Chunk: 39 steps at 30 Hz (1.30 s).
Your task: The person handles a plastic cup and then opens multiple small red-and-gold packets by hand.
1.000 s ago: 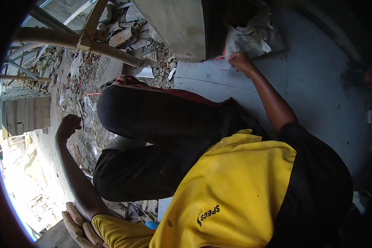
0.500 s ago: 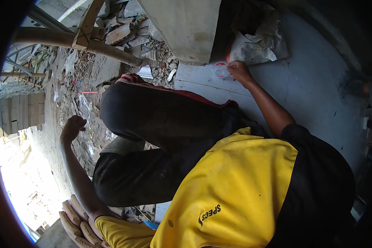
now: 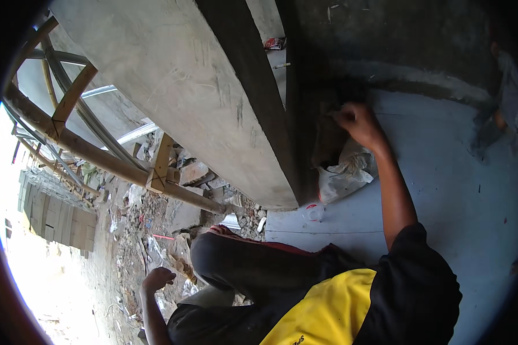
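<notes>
Upper centre-right of frame: my right hand (image 3: 357, 122) curled closed, contents unclear, just above white bag (image 3: 344, 172). Lower left: my left hand (image 3: 157, 279) loosely fisted, empty, over rubble (image 3: 149, 241).

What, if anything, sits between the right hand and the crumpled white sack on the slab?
Nothing visible does. The right hand hangs just above the crumpled white sack, which lies against the dark beam face; whether the fingers touch it cannot be told. The small round lid lies below the sack, off that line. The left hand is far off over rubble.
</notes>
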Tool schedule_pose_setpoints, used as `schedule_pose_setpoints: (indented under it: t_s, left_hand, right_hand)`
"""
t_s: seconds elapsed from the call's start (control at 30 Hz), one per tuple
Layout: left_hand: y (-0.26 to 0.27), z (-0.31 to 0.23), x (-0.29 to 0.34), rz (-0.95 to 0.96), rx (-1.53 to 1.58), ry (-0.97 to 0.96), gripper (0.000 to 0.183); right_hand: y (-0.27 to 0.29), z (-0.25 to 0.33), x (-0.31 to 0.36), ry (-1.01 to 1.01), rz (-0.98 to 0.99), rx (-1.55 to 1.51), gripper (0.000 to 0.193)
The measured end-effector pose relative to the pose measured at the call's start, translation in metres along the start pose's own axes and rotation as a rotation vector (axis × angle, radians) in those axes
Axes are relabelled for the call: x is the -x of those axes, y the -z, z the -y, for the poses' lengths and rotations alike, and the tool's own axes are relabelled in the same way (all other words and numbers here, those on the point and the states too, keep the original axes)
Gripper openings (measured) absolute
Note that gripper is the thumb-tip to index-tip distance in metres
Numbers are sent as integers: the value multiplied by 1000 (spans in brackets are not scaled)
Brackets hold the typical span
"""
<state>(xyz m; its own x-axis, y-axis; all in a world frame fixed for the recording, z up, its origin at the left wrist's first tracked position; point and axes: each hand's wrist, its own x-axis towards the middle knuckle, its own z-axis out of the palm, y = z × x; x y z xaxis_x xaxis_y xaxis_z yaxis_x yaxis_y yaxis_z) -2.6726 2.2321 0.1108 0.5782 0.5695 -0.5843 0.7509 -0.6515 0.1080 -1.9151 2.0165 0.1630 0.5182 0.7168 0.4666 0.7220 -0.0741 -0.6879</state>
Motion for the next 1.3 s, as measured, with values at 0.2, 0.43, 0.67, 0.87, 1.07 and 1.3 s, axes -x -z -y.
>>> schedule_pose_setpoints:
  t_s: [0.2,0.43,0.67,0.87,1.07,1.3]
  left_hand:
    - [13,-33,20,-51,622,420,40]
    - [-41,46,37,80,-507,-258,43]
    - [-73,63,72,-63,-278,-294,51]
    - [-72,49,81,80,905,729,28]
    - [-77,56,77,35,908,539,24]
    - [-80,69,78,4,812,421,41]
  right_hand:
    - [-38,-35,-206,129,-236,-20,25]
    - [-125,-69,-355,-283,-201,-236,44]
    - [-151,-50,-386,-178,-285,10,57]
    - [-155,-58,-401,-266,-345,121,50]
    - [-147,-59,-399,-230,-345,-18,42]
    - [-62,-66,-392,2,-196,-728,33]
